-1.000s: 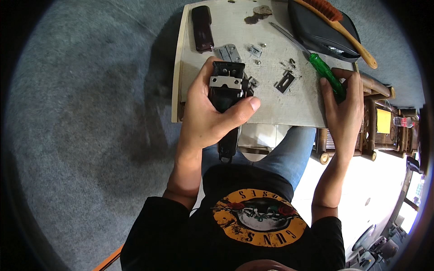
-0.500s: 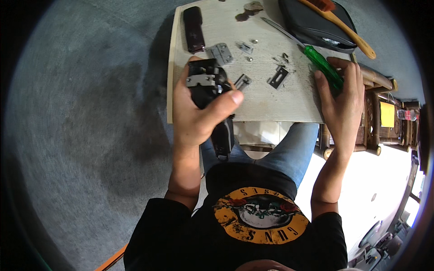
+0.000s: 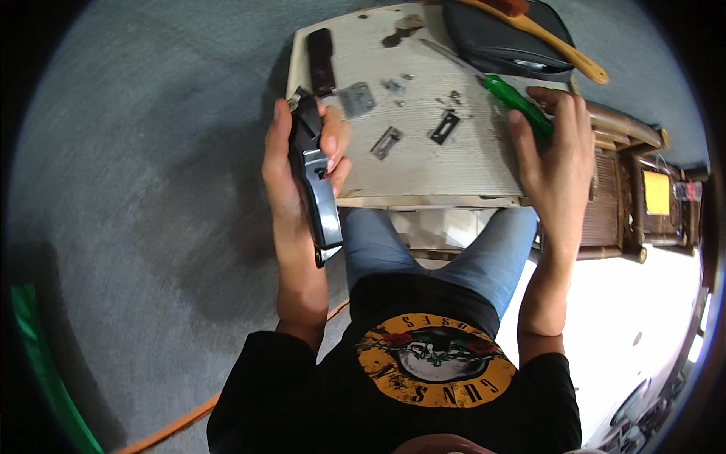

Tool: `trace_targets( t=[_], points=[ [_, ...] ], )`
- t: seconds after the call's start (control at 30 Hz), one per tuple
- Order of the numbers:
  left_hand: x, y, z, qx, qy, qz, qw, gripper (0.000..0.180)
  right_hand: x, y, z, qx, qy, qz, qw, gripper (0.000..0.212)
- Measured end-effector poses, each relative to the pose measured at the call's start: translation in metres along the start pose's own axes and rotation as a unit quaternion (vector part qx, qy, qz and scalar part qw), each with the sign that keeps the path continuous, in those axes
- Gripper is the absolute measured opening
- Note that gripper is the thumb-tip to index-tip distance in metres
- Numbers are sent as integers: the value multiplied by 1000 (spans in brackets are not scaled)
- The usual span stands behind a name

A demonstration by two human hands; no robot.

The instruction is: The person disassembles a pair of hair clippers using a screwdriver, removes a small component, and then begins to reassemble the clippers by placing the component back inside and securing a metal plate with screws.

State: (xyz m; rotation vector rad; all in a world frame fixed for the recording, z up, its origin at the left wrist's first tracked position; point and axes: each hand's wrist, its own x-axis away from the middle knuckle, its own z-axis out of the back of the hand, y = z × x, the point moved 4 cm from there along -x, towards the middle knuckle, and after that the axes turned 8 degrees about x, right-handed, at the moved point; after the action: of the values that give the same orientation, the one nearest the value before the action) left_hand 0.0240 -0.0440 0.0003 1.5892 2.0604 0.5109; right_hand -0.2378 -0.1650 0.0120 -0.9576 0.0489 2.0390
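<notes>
My left hand [image 3: 281, 178] is wrapped round a black hair clipper [image 3: 324, 200] with a glossy side, held upright off the table's left front corner. My right hand [image 3: 563, 155] lies over the right edge, thumb and fingers apart on either side of the green handle of a screwdriver [image 3: 522, 106]. Whether it touches the handle is hard to make out. Between the hands lie a grey metal plate [image 3: 357, 99], a slotted metal piece [image 3: 386, 142] and a dark slotted plate [image 3: 445, 127]. Small screws [image 3: 455, 97] are scattered nearby. A dark clipper cover [image 3: 321, 60] sits at the far left.
The pale table [image 3: 439, 178] ends just before my knees. At its far right are a black zipped case [image 3: 503, 45] and a wooden-handled brush [image 3: 563, 38] across it. Bamboo furniture [image 3: 612, 181] stands right of the table. An orange strip [image 3: 174, 425] runs along the floor.
My left hand has turned the clipper, so its end no longer faces up and its long glossy side shows. It has also moved left. The right hand stays by the screwdriver; the view has shifted slightly.
</notes>
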Motion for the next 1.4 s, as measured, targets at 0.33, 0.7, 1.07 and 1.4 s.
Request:
trace_targets(
  t=[0.33,0.7,1.07,1.4],
  points=[
    [-23,-6,-3,352,-167,72,918,71,-3,-1,3,-12,-3,-6,1000,23],
    [-20,-7,-5,430,-192,69,879,56,-4,-8,9,-19,-16,-35,999,21],
    [-13,3,-32,437,-260,96,856,47,-2,-8,8,-22,-14,-29,999,20],
    [-16,-2,-35,421,-264,101,862,55,-3,-5,9,-22,-23,-33,999,21]
  ],
)
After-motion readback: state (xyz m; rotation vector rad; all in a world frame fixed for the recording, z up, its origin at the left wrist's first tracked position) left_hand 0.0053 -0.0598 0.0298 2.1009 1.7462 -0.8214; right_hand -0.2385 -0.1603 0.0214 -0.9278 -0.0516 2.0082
